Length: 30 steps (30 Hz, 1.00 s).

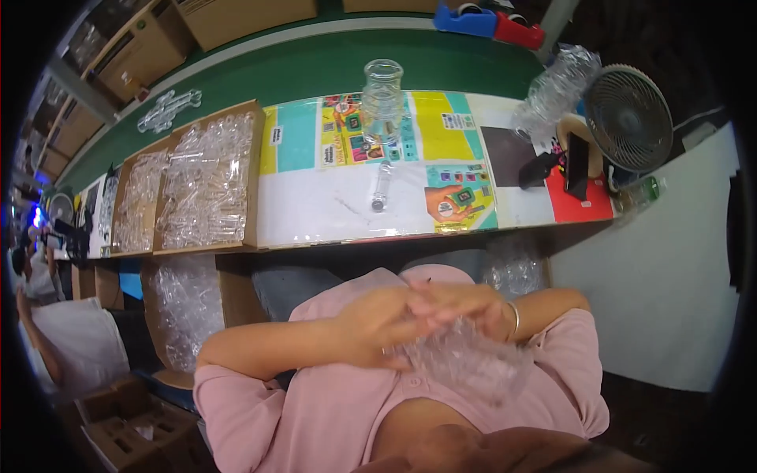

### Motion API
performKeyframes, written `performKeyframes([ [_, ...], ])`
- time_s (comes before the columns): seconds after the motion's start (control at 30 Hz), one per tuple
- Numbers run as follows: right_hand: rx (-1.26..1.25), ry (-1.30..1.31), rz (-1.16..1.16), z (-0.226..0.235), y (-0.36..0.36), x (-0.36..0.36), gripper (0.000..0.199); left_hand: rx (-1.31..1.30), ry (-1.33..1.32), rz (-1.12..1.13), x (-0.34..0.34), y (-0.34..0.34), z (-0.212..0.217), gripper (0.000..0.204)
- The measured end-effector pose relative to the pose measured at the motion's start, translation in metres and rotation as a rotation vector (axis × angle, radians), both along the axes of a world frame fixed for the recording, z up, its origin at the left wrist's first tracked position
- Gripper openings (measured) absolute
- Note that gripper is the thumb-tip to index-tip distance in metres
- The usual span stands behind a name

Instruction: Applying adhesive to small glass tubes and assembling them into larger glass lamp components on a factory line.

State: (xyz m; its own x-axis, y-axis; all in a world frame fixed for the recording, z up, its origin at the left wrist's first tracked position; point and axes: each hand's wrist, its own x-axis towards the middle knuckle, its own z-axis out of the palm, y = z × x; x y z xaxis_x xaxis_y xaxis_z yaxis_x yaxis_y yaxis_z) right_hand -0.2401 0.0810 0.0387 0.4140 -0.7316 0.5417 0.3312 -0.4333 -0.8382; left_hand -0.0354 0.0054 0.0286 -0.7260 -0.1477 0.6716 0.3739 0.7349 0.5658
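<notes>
Close to my chest, my left hand [380,319] and my right hand [469,306] meet around a clear, jar-like piece [477,363], tilted and smeared by motion. The fingers of both hands curl over its upper end and overlap; the left fingertips are partly hidden. On the bench ahead, a clear ridged glass vessel [382,98] stands upright. A slim clear tube [382,188] lies in front of it, on the colourful printed sheets [315,201] covering the bench.
Left on the bench, a cardboard tray [254,173] holds many clear glass pieces. To the right are a fan [628,118], a plastic-wrapped bundle [556,87], a phone [577,163] and a green-ended bottle [643,191]. Below left sits a box of clear pieces [185,307]; a person [67,339] works beyond.
</notes>
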Motion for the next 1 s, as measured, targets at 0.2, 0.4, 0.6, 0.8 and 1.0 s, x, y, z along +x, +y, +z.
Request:
performKeyframes([
  [0.2,-0.055,0.035,0.012,-0.022,-0.001,0.008,0.052,0.029,-0.091,0.015,0.016,0.011,-0.007,0.073],
  [0.4,0.968,-0.45,-0.092,0.003,-0.058,0.022,0.046,0.837,-0.167,0.313,0.014,-0.006,-0.009,0.09],
  [0.6,1.015,-0.556,0.204,0.031,-0.082,0.03,0.047,1.133,-0.001,0.156,0.018,-0.009,0.001,0.096],
  [0.8,1.0,-0.474,0.114,0.032,-0.079,0.034,0.047,1.05,0.011,0.188,0.023,-0.007,-0.003,0.096],
  [1.0,1.047,-0.555,0.146,0.025,-0.081,0.038,0.045,1.23,-0.018,0.186,0.025,-0.005,-0.006,0.092],
])
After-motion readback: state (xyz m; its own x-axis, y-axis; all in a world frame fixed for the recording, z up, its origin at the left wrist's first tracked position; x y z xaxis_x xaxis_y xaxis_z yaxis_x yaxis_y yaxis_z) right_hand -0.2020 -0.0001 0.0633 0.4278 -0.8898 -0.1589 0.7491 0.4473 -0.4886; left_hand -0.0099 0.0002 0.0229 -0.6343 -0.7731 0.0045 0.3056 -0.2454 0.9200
